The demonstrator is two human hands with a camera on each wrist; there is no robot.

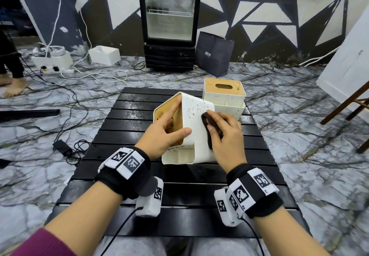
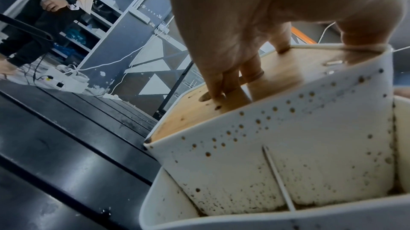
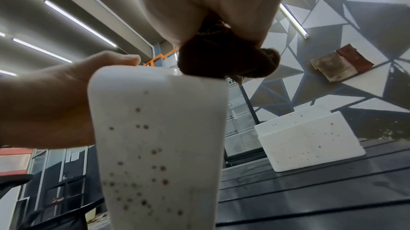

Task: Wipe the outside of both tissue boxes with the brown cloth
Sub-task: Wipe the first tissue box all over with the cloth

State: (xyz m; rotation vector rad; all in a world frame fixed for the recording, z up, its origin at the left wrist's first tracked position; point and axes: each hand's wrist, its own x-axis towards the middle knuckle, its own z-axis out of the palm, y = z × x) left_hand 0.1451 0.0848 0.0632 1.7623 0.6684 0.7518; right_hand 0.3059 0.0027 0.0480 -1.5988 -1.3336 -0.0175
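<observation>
Your left hand (image 1: 166, 129) grips the tilted, speckled tissue box (image 1: 191, 133) on the black counter (image 1: 119, 127); your right hand (image 1: 225, 135) pinches the brown cloth (image 1: 209, 129) against its side. The second tissue box (image 1: 224, 95) stands just behind.

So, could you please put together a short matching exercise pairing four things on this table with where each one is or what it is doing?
Things:
1. left hand
2. brown cloth
3. tilted tissue box
4. second tissue box

States:
A. stands upright at the table's far side, touched by nobody
B. holds the wooden lid face, thumb over the white edge
C. pressed against a speckled white side by the right hand
D. tipped up, lower end resting on the black slatted table

Pairs: 1-B, 2-C, 3-D, 4-A
</observation>
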